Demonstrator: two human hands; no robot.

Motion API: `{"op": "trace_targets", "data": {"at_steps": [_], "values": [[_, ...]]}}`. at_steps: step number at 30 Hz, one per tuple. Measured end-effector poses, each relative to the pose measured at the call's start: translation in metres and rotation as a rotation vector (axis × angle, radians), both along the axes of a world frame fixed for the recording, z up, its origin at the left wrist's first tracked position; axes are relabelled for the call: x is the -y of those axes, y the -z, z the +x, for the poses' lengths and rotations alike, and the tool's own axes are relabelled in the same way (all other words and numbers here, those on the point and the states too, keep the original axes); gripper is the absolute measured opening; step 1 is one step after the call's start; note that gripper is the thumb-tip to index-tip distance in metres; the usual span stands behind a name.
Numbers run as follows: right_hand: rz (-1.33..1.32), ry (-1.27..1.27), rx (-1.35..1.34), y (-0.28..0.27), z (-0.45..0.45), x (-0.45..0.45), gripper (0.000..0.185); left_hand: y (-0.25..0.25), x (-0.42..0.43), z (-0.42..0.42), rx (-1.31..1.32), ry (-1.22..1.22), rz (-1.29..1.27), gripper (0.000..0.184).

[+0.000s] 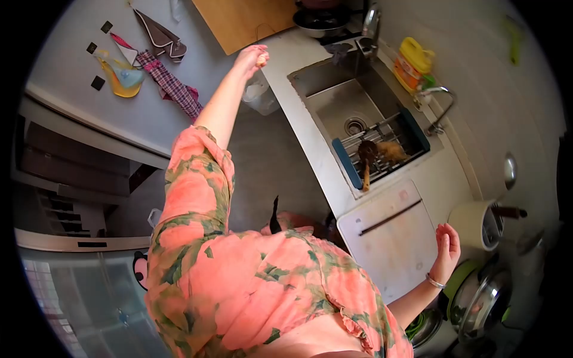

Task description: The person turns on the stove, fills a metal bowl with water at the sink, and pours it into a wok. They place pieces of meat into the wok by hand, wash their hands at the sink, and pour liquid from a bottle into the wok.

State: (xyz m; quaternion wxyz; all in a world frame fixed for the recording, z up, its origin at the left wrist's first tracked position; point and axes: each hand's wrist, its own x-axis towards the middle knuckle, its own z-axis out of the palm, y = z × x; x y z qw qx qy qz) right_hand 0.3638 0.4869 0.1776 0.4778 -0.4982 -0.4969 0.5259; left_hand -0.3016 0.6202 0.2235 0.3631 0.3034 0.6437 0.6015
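Note:
My left hand point(252, 61) is stretched out past the counter's far end, beside the edge of a wooden board or door point(239, 24). Its fingers are pinched closed, and what they hold, if anything, cannot be made out; a thin dark loop shows just above them. My right hand point(447, 247) hovers by the right edge of a white cutting board point(388, 256), fingers loosely curled with nothing visible in them. A dark thin stick point(391, 217) lies across that board. Close to my right hand stands a cream pot point(471, 224) with a dark handle.
A steel sink point(334, 107) holds a roll-out rack point(346, 164) with a brown brush point(367, 152) and a tan scrubber point(392, 150). Beyond are a faucet point(441, 113), a yellow bottle point(413, 62) and a black pan point(322, 21). Pot lids point(483, 307) stand lower right. Cloths point(170, 80) hang left.

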Motion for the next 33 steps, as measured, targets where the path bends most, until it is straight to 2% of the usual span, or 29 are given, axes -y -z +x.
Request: {"op": "trace_targets", "data": {"at_steps": [3,7,9,10,12,13,15,16,20,22,23,25,26,28,29,30,31,32,33], "values": [[0.007,0.031,0.079,0.001,-0.038,-0.018,0.026,0.036,-0.009,-0.070,-0.110,-0.115,-0.052,0.017],[-0.046,0.139,0.138,0.003,-0.118,-0.027,0.025,0.144,-0.038,-0.170,-0.100,-0.109,-0.134,0.019],[-0.083,0.200,0.164,0.000,-0.165,-0.033,0.025,0.218,-0.060,-0.222,-0.177,-0.119,-0.166,0.023],[-0.106,0.186,0.185,0.002,-0.187,-0.036,0.025,0.230,-0.067,-0.231,-0.158,-0.097,-0.178,0.023],[-0.145,0.174,0.198,0.002,-0.231,-0.042,0.025,0.249,-0.056,-0.238,-0.856,0.078,-0.518,0.024],[-0.151,0.160,0.200,-0.001,-0.255,-0.048,0.025,0.265,-0.057,-0.253,-0.839,0.103,-0.537,0.024],[-0.147,0.130,0.250,-0.012,-0.294,-0.061,0.025,0.277,-0.070,-0.285,-0.878,0.177,-0.674,0.023],[-0.137,0.117,0.261,-0.018,-0.310,-0.068,0.024,0.278,-0.076,-0.296,-0.871,0.161,-0.645,0.019],[-0.094,0.091,0.283,-0.042,-0.355,-0.094,0.024,0.230,-0.087,-0.315,-0.843,0.216,-0.607,0.013],[-0.097,0.097,0.297,-0.045,-0.373,-0.104,0.024,0.209,-0.084,-0.315,-0.922,0.186,-0.364,0.007],[-0.098,0.103,0.303,-0.045,-0.381,-0.109,0.023,0.206,-0.082,-0.317,-0.920,0.189,-0.370,0.007],[-0.117,0.101,0.307,-0.046,-0.395,-0.114,0.023,0.203,-0.077,-0.316,-0.763,0.191,-0.178,0.006],[-0.117,0.063,0.308,-0.045,-0.399,-0.116,0.023,0.204,-0.075,-0.315,-0.761,0.192,-0.181,0.006],[-0.121,0.013,0.314,-0.039,-0.403,-0.121,0.023,0.217,-0.076,-0.309,-0.535,0.143,-0.284,0.012],[-0.126,0.018,0.318,-0.037,-0.405,-0.125,0.023,0.240,-0.078,-0.303,-0.531,0.151,-0.286,0.012],[-0.144,0.011,0.319,-0.034,-0.407,-0.128,0.023,0.275,-0.075,-0.297,-0.868,0.181,-0.511,0.017],[-0.172,-0.002,0.321,-0.032,-0.407,-0.128,0.024,0.278,-0.066,-0.285,-1.203,0.213,-0.747,0.023],[-0.200,-0.024,0.318,-0.027,-0.404,-0.132,0.024,0.274,-0.071,-0.288,-1.157,0.356,-1.098,0.034],[-0.164,-0.057,0.326,-0.022,-0.401,-0.136,0.025,0.268,-0.081,-0.288,-1.161,0.353,-1.088,0.034]]}}
